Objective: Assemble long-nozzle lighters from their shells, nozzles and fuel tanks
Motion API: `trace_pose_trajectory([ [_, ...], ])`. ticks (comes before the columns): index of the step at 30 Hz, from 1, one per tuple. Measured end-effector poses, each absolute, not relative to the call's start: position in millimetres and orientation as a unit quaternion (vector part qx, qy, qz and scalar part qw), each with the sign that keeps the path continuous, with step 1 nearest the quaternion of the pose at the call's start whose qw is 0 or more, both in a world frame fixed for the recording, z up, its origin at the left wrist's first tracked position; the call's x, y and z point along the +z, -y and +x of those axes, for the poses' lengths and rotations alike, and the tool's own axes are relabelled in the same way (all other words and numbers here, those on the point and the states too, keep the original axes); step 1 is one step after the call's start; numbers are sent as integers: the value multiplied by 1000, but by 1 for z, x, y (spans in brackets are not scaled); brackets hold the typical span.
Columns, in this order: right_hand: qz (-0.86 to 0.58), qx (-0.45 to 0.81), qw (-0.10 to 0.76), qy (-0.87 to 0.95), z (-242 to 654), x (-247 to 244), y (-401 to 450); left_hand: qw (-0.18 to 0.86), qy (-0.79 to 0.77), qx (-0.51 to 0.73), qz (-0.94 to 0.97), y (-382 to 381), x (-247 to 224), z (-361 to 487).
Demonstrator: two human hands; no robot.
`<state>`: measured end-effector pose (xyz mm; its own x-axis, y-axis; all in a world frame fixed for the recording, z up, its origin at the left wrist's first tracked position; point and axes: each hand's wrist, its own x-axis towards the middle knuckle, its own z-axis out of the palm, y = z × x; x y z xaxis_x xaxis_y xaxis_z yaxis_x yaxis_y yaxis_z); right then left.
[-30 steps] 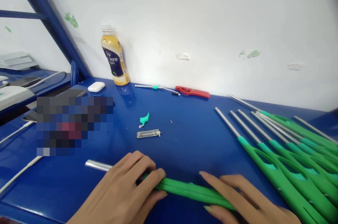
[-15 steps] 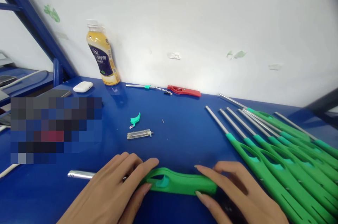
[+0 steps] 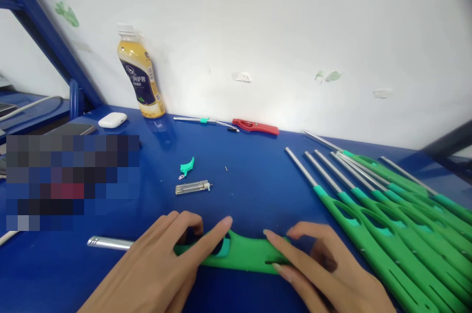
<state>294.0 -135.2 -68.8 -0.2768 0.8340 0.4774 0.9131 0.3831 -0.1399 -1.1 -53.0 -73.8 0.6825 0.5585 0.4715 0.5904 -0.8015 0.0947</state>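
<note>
A long green utility lighter (image 3: 248, 252) lies crosswise just above or on the blue table, its metal tube pointing left. My left hand (image 3: 158, 259) wraps its front part, thumb and index finger by the trigger opening, covering where the tube joins the handle. At the other end, my right hand (image 3: 328, 264) pinches the handle between thumb and fingers, beside a dark slot. Beyond my hands are a loose teal trigger (image 3: 187, 166), a clear fuel tank (image 3: 191, 187) and a tiny metal pin (image 3: 226, 169).
Several assembled green lighters (image 3: 383, 234) lie fanned out on the right. Along the wall are a red lighter shell (image 3: 255, 127), a metal tube with wires (image 3: 190, 119) and a yellow bottle (image 3: 141, 77). A white earphone case (image 3: 112, 120) and a pixelated area occupy the left.
The green lighter has been turned in my hands, so more of its broad side and a dark slot show. My left index finger now lies across the trigger opening.
</note>
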Motion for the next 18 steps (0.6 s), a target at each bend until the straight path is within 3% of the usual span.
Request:
trace_pose_trajectory([
  [9,-547,-62,213,807,292,-62,136,61,294,-221,-928,54,-78,-5],
  [18,-579,-78,242,774,281,-57,137,89,307,-252,-914,62,-88,-2],
])
